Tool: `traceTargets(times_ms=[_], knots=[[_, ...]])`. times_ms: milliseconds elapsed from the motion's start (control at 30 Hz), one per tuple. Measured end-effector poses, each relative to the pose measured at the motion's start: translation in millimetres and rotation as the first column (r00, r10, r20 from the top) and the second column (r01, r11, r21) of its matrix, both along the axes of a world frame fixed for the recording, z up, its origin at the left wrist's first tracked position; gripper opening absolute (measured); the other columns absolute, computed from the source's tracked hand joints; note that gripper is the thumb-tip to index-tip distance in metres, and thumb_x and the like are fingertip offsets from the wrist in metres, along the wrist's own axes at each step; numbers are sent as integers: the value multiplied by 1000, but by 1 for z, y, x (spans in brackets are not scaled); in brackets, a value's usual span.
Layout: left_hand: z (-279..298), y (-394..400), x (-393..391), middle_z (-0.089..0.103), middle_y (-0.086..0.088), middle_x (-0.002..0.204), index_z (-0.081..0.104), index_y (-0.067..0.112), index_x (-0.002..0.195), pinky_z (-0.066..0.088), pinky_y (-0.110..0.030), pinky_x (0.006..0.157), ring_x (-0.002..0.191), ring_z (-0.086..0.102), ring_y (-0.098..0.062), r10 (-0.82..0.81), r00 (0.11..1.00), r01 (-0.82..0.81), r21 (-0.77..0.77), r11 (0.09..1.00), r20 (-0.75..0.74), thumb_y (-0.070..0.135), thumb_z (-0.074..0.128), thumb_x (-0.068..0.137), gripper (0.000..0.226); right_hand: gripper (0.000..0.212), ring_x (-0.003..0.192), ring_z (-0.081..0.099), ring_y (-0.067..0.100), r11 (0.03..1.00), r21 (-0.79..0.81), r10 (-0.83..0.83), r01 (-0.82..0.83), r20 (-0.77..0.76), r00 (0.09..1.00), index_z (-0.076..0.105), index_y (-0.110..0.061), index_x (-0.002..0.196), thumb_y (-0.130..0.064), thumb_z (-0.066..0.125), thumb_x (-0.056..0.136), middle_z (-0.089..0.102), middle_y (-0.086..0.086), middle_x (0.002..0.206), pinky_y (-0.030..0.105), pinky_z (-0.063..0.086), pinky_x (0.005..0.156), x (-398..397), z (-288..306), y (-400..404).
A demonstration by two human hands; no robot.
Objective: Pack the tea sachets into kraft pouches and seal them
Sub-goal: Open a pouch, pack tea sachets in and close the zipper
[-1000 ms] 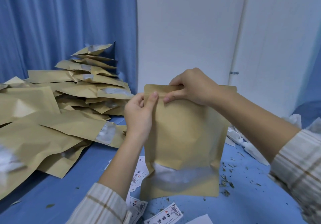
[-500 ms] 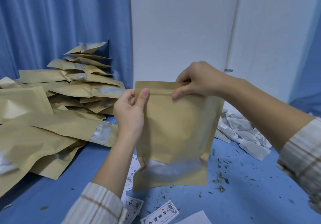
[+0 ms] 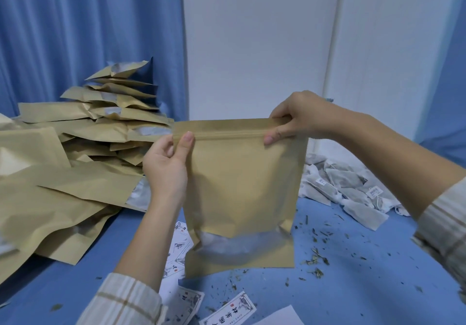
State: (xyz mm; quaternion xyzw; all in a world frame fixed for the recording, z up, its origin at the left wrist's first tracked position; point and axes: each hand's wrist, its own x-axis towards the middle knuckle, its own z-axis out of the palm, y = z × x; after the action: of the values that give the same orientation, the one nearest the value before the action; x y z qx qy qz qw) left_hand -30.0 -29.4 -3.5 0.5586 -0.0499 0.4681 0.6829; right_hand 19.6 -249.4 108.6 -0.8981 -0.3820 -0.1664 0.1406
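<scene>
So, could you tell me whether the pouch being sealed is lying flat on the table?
No, the kraft pouch stands upright, the left hand and right hand pinching its top corners at the zip strip.

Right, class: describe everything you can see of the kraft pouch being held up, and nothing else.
The pouch is a flat brown kraft-paper bag, held upright, its bottom edge at the blue table. A ridge like a zip strip runs across just below the top edge. Near the bottom is a frosted window; what is inside cannot be made out. The paper is lightly creased. The left hand pinches the top left corner, the right hand the top right.
</scene>
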Motion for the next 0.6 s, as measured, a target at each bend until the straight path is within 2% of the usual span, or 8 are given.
traceTargets(times_ms=[67,100,200,333,400,433,500,600], knots=[[-1,2,1,56,-6,69,58,3,76,38,-22,65,67,46,-10,2,1000,-2,17,1000,-10,18,67,87,20,52,48,27,9,999,33,-16,16,4,1000,44,-11,50,-48,76,66,26,-5,44,18,21,41,1,-1,-5],[-1,2,1,57,-5,69,59,3,77,38,-21,65,67,47,-10,2,1000,-2,12,1000,-9,17,67,87,20,52,48,27,9,999,47,-16,16,11,1000,44,-11,50,-48,77,66,26,-5,43,18,21,40,1,-1,-7],[-3,8,3,63,14,59,61,15,72,41,-14,63,60,51,1,8,1000,-8,-4,1000,-17,16,66,88,16,47,50,31,9,995,102,-21,22,-13,1000,61,-5,64,-48,78,61,35,-5,48,16,24,43,3,-4,-13],[-1,11,4,64,17,59,61,18,73,41,-11,62,58,52,5,1,1000,-1,2,1000,-7,14,66,88,16,39,45,41,4,983,182,-21,35,-81,996,65,-13,62,-49,78,57,45,-8,45,10,28,41,7,-4,-24],[-3,12,4,62,10,64,58,16,71,40,-15,63,63,50,-4,1,1000,-1,-11,1000,-7,16,66,87,18,29,46,43,2,982,188,-15,35,-111,994,66,-19,62,-45,79,61,49,-9,46,8,29,42,9,-6,-26],[-4,14,5,59,-1,68,56,14,72,38,-21,64,68,47,-12,-3,1000,3,-15,1000,-4,18,66,87,19,25,46,45,0,978,205,0,28,-135,991,66,-22,62,-43,79,62,51,-10,46,6,30,43,9,-7,-28],[-6,16,5,54,-9,73,55,14,73,36,-29,67,72,43,-18,-3,1000,3,-4,1000,-8,20,66,88,19,26,46,46,-1,970,243,14,26,-161,987,67,-19,62,-41,78,65,52,-11,45,5,30,43,11,-9,-31],[-6,17,7,65,13,63,62,18,75,43,-15,65,62,52,-1,6,1000,-6,12,1000,-2,17,64,89,14,36,46,46,0,960,279,19,27,-163,986,66,-9,64,-43,78,63,52,-10,44,7,30,44,15,-13,-34]])
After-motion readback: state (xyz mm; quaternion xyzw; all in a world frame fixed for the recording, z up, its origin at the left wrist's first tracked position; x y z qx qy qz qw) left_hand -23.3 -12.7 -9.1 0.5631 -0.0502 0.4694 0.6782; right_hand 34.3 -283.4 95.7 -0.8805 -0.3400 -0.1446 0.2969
